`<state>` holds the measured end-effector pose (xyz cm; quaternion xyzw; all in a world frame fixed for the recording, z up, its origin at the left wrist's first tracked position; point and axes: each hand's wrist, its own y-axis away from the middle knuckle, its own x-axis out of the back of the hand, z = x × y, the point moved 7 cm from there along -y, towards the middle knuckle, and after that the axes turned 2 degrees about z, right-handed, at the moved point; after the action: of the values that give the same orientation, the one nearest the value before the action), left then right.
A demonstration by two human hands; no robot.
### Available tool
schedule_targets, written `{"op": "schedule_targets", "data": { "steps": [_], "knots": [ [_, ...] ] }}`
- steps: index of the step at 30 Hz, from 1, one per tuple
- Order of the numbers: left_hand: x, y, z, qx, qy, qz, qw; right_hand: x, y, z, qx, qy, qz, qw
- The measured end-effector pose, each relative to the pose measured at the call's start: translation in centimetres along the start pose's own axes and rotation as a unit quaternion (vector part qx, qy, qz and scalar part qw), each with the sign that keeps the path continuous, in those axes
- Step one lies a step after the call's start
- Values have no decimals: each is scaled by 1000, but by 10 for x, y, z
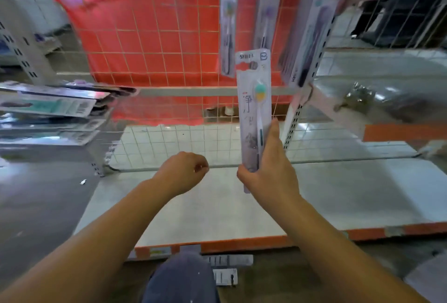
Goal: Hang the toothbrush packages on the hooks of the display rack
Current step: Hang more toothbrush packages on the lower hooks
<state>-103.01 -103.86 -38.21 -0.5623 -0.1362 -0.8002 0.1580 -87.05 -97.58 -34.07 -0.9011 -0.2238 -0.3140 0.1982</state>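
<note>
Toothbrush packs point(48, 106) lie in a pile on the low shelf far to my left, waiting for their turn. They are well apart from both of my hands.

Next comes my left hand point(183, 172). Its fingers are curled in loosely and it holds nothing. It hangs just over the white shelf board point(350, 194), near my other hand but not touching it.

Then comes my right hand point(268, 172). It grips the bottom end of one toothbrush package point(254, 109) and holds it standing up straight, with the hang hole at the top.

Behind it is the wire grid point(157, 44) of the display rack, with red cloth showing through. Up and to the right, more hung packs point(227, 34) dangle from the rack. They look blurry, and I cannot make out the hooks themselves.

I think I am in the middle of hanging this one. It is in my hand but not on a hook yet. Next I need to lift it higher, find a free hook, line the little hole up with the tip and push it on. My empty hand could steady the top.
</note>
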Motion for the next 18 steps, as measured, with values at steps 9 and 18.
{"op": "schedule_targets", "data": {
  "steps": [9, 18],
  "knots": [
    [-46, 7, -17, -29, 57, 69, 996, -42, -8, 61, 36, -137, 12, 990],
    [5, -39, -25, 1, 46, 137, 989, -71, -48, 43, 47, -150, -47, 986]
  ]
}}
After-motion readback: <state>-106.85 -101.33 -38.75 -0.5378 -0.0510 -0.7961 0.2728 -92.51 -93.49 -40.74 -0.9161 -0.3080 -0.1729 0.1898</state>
